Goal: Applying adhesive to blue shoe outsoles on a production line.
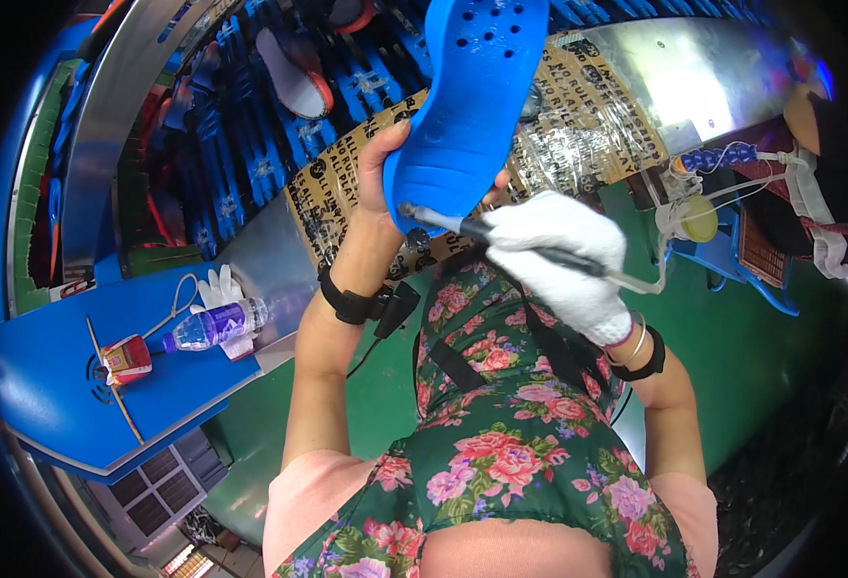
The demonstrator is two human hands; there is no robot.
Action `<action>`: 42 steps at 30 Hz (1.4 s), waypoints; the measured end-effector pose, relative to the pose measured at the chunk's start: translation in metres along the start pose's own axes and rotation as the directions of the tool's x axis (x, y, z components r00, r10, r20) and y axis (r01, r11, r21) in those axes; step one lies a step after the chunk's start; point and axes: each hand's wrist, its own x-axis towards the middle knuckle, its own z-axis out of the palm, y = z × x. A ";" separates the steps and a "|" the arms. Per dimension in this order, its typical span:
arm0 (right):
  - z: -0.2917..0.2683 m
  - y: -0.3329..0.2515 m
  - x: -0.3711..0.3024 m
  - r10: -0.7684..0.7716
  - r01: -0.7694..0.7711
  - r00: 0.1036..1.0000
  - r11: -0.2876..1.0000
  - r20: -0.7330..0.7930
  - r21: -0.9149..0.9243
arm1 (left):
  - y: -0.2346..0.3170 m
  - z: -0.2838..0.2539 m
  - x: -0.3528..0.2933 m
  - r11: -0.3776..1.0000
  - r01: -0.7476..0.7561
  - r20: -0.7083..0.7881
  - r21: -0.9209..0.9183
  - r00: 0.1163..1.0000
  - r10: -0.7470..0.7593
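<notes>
Seeing blue sole (455, 135) sitting in left hand's (378, 173) grip, fingers wrapping lower end from behind; gloved right hand (559, 255) clutching slim brush (470, 229), wrist angling left, tip reaching lower end, all happening above brown sheet (592, 111).

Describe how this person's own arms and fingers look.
Left fingers are bare; that wrist wears a black strap, boxy device and dark cable. Right fingers wear a white glove, reddish at the hem, then a gold-toned bangle and black band. Both sleeves are short and pale pink.
</notes>
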 end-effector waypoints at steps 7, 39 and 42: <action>-0.015 -0.004 0.006 0.137 -0.127 0.989 0.976 -0.047 0.176 | -0.011 0.000 -0.004 0.985 -0.100 -0.110 -0.139 0.990 0.085; -0.048 -0.017 0.000 0.399 -0.412 0.904 0.714 0.155 0.567 | -0.004 0.013 -0.022 0.963 -0.254 -0.051 -0.087 0.967 0.251; -0.068 0.000 -0.014 0.427 -0.232 0.902 0.612 -0.069 0.756 | 0.018 0.052 -0.023 0.951 -0.308 0.121 0.039 0.946 0.301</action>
